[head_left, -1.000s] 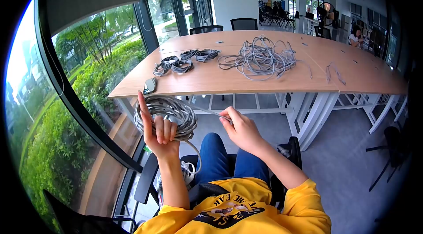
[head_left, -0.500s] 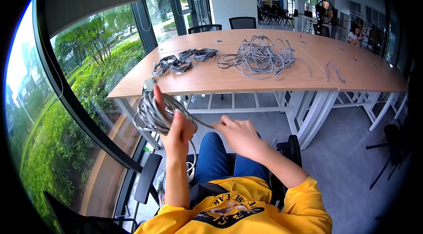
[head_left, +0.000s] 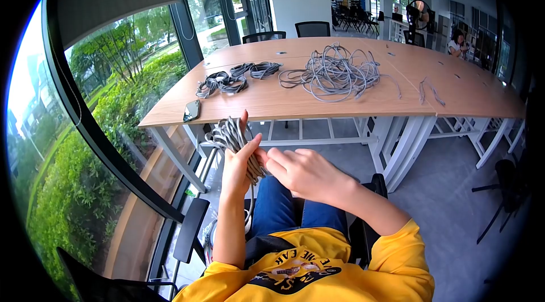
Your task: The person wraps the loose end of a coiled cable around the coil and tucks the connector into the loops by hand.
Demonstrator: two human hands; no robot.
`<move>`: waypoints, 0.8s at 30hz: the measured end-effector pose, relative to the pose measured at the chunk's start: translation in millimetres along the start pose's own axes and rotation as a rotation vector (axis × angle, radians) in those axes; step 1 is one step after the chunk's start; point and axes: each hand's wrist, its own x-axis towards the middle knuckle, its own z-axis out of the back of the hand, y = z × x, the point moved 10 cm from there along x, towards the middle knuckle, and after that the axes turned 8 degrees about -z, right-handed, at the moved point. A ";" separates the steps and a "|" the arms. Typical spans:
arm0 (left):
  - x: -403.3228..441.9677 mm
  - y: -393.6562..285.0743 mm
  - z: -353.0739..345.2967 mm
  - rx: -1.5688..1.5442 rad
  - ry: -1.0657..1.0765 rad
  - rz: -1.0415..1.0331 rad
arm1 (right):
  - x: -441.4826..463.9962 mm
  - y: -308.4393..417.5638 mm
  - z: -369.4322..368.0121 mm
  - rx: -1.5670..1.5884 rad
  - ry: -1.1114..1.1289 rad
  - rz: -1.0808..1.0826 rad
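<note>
A looped bundle of grey cable is gripped in my left hand, its thumb pointing up and the loops fanning out above the palm. Close against the bundle's right side, my right hand has its fingers curled in a pinch. A strand of the cable ran to this hand a moment ago; what the fingertips hold now is mostly hidden. One length of cable hangs below my left hand beside my left thigh.
The wooden table ahead bears a large tangled grey cable pile, several dark coiled cables, short cable pieces and a phone. Windows stand at left. A person is far right.
My left hand has turned and moved right with the cable bundle, uncovering the phone. My right hand has come in against the bundle, and the stretched strand between them no longer shows.
</note>
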 end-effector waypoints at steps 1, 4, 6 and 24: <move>0.5 4.2 3.9 0.041 0.022 -0.011 | 1.5 -1.0 2.6 0.045 -0.015 0.007; 5.9 27.5 11.0 0.091 0.052 0.009 | 9.0 2.1 9.8 0.041 0.022 0.022; -5.1 26.9 -11.2 0.100 0.123 0.045 | 13.6 2.4 12.8 -0.007 0.074 0.028; -39.8 17.0 -43.1 -0.781 0.653 0.397 | 15.1 -72.8 57.7 0.600 0.061 -0.321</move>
